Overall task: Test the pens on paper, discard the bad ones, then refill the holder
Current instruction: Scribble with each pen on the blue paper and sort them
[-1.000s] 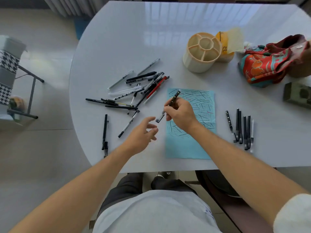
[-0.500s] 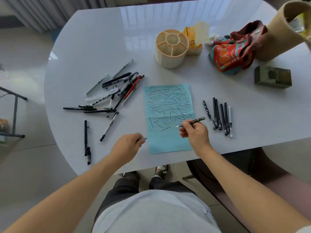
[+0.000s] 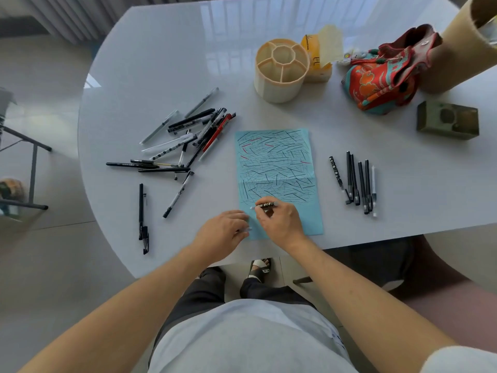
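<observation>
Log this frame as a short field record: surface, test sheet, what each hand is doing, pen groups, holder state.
surface: white round table
test sheet: light blue paper, covered in black strokes and a few red ones
right hand: holds a black-and-white patterned pen, tip at the sheet's lower part
left hand: closed on a small pale piece, likely a cap, at the sheet's lower left edge
untidy pile: mixed pens left of the sheet
neat row: six pens right of the sheet
holder: cream round compartmented pen holder, upright, no pens visible inside
</observation>
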Tool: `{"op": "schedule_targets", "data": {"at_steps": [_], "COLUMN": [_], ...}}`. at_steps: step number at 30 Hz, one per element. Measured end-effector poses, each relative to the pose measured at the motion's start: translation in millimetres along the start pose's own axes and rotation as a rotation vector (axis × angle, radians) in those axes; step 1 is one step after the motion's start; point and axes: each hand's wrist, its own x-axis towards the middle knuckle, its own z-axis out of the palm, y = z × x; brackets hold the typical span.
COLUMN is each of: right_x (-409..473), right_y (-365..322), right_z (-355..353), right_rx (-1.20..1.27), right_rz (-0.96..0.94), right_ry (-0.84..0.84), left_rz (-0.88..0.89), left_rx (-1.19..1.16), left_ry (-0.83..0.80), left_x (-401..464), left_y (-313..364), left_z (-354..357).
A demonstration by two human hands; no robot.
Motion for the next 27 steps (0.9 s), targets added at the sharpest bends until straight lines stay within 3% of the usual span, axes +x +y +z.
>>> {"op": "schedule_targets", "data": {"at_steps": [7,14,22,27], "right_x": [7.4,-7.8,-13.8,-12.2], "right_y": [9.1,-0.3,-2.2,-3.1], "right_z": [-17.5,-31.9,-35.5,-42.0], "right_rx": [0.062,0.686,0.715,0.767], "right_rz": [0.128,0.291,0.31,0.317], "right_ry": [0.16,0.011,-0.065,0.026], "left_rz": [-0.061,-0.24,-0.27,-0.312], "left_rx": [-0.053,-0.184,-0.178,-0.202], "left_ry": [-0.027,0.008,-0.049,-0.073], "left_x": [-0.2,6.2,14.5,23.4], "left_y": [-1.5,5.2,16.4,20.3], "left_z": [-0.7,-7.8,-12.7,-17.9]}}
